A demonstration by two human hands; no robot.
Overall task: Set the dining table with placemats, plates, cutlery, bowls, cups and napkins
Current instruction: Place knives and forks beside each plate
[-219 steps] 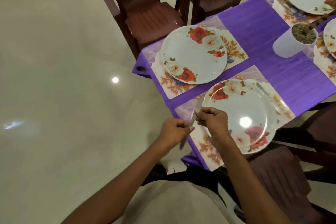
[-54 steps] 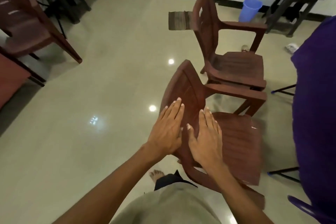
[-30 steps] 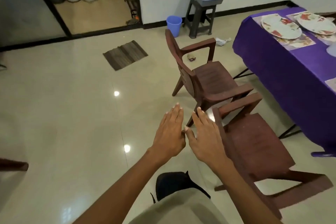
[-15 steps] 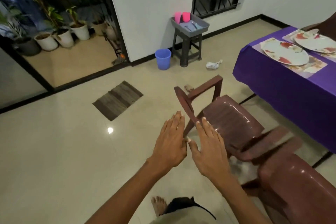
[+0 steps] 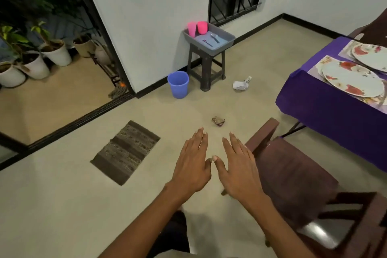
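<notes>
My left hand and my right hand hover side by side over the floor, fingers straight, holding nothing. Ahead against the wall a grey tray sits on a dark stool; it carries two pink cups and some cutlery. At the right, the table under a purple cloth bears floral placemats with a flowered plate and a second plate behind it.
A brown plastic chair stands just right of my right hand. A blue bucket, crumpled paper and a small scrap lie on the floor. A striped mat lies left; potted plants stand beyond the doorway.
The view has swung from the table's placemat and knife, past the chairs, toward the stool with the tray. My empty hands have spread slightly apart, and the chair now sits lower right.
</notes>
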